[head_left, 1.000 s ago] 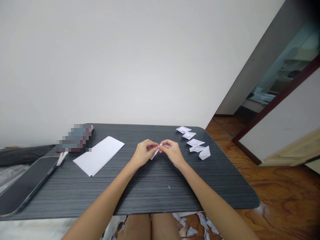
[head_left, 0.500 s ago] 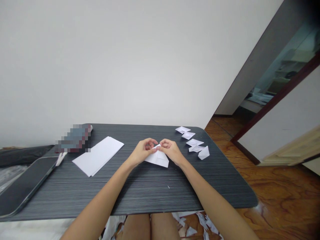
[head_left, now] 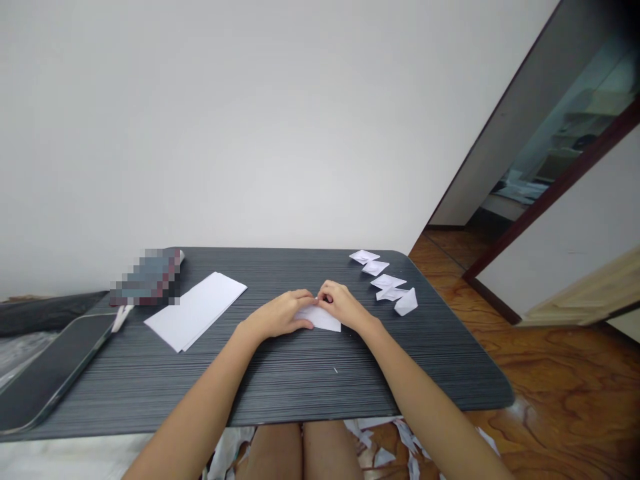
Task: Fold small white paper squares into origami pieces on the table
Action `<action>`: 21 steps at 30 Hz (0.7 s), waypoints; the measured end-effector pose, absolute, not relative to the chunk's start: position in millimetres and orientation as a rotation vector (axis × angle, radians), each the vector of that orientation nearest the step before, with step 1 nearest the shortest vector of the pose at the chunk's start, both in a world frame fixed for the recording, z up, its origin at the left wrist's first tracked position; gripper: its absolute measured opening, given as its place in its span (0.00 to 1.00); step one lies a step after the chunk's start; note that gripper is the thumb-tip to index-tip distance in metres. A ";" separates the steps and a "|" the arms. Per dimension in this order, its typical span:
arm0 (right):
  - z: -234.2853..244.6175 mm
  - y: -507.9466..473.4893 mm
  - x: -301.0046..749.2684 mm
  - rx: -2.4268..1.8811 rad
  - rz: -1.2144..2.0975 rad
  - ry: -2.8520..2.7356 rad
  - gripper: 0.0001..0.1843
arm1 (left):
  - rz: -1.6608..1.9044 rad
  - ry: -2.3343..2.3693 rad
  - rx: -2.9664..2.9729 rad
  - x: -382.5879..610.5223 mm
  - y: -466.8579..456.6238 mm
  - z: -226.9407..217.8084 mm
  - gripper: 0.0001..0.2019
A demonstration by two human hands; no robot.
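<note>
A small folded sheet of white paper [head_left: 327, 321] lies near the middle of the dark table. My left hand [head_left: 283, 313] covers its left part, fingers along the top and thumb by the lower edge. At the upper edge, my right hand [head_left: 341, 305] pinches the paper between thumb and curled fingers. Both hands hide much of the fold. Off to the right sit several folded paper boats [head_left: 390, 283] in a slanting row. Left of my hands rests a small stack of white paper sheets [head_left: 197, 312].
A pixelated object [head_left: 147, 277] sits at the table's back left. A dark flat board with rounded corners [head_left: 57, 373] lies along the left side. Paper scraps [head_left: 384, 457] litter the wooden floor below the table's front edge [head_left: 280, 423]. A white wall stands behind.
My left hand has shifted from pinching the paper's upper edge to lying over its left side. The right fingers have curled in more, and the paper has turned flatter.
</note>
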State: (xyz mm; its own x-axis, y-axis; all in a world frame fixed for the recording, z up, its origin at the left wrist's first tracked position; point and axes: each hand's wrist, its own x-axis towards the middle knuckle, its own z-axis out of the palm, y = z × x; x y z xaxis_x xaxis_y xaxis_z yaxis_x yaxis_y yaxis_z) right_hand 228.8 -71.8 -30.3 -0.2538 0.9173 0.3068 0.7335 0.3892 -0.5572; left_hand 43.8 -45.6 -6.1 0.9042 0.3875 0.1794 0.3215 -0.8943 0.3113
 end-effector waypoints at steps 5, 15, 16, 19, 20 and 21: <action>-13.8 -85.7 239.2 -1.339 0.487 -2.212 0.09 | 0.403 0.525 2.924 46.0 -49.4 -8.5 0.14; -10.3 -98.5 237.4 -1.325 0.390 -2.362 0.17 | 0.411 0.573 3.182 50.6 -54.7 -3.6 0.16; -11.2 -98.8 237.7 -1.319 0.380 -2.367 0.17 | 0.415 0.574 3.200 51.3 -54.9 -3.9 0.16; -13.6 -100.8 239.0 -1.285 0.346 -2.373 0.16 | 0.430 0.575 3.240 53.7 -55.2 -5.6 0.16; -14.7 -101.6 239.2 -1.272 0.323 -2.366 0.16 | 0.433 0.574 3.245 54.4 -55.2 -6.4 0.16; -16.2 -102.2 239.4 -1.261 0.295 -2.354 0.16 | 0.437 0.568 3.245 55.0 -55.1 -7.2 0.16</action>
State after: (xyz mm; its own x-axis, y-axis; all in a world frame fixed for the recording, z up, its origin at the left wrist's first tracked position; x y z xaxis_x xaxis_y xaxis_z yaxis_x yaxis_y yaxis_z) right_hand 239.4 -102.2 -16.2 -0.4800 0.8289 0.2873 0.7325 0.5589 -0.3887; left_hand 55.0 -55.1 -7.2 0.9078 0.3073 0.2854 0.3548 -0.9256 -0.1316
